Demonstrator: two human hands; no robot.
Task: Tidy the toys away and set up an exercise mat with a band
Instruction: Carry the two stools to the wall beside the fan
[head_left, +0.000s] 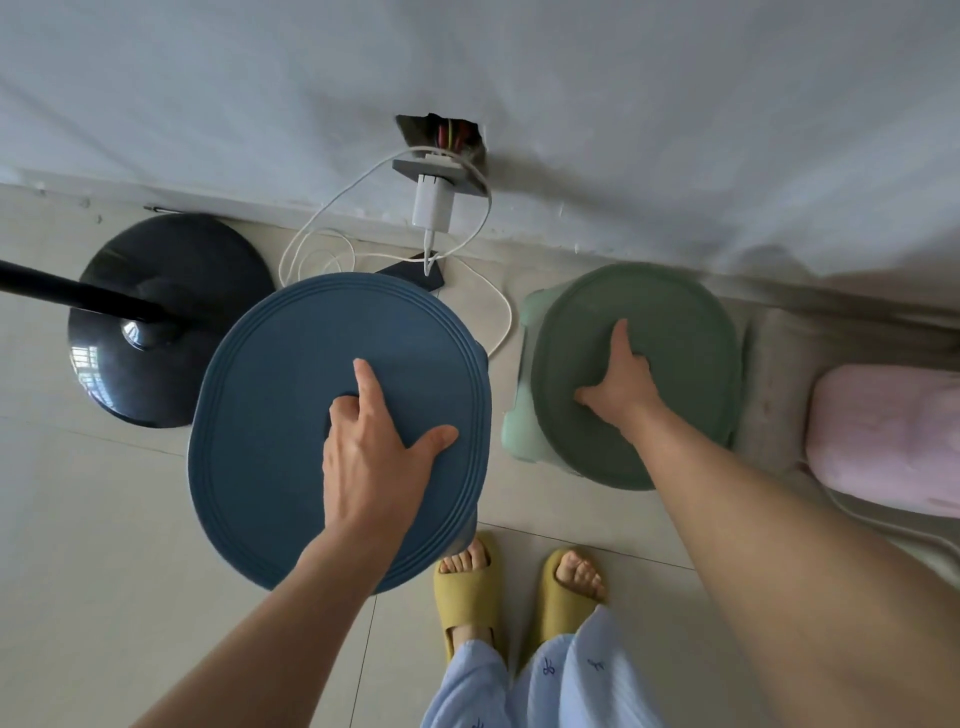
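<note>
Fingers (345, 410) of the left hand (371, 457) curl into the centre hole of the blue stool (291, 395), with the index finger straight and the thumb spread flat on the seat. The right hand (618, 384) hooks its fingers the same way into the centre grip of the green stool (675, 332), which stands on the floor close to the wall (675, 130).

Both stools look like light, stiff plastic (probably smooth, so a little slippery), and the centre hole seems the best place to hold. Room is narrow: the black fan base (171, 291) lies just beside the blue stool, the white charger cable (493, 312) runs between the stools, and a pink object (883, 436) sits near on the right. Behind, near the yellow slippers (470, 587), the floor seems more open.
</note>
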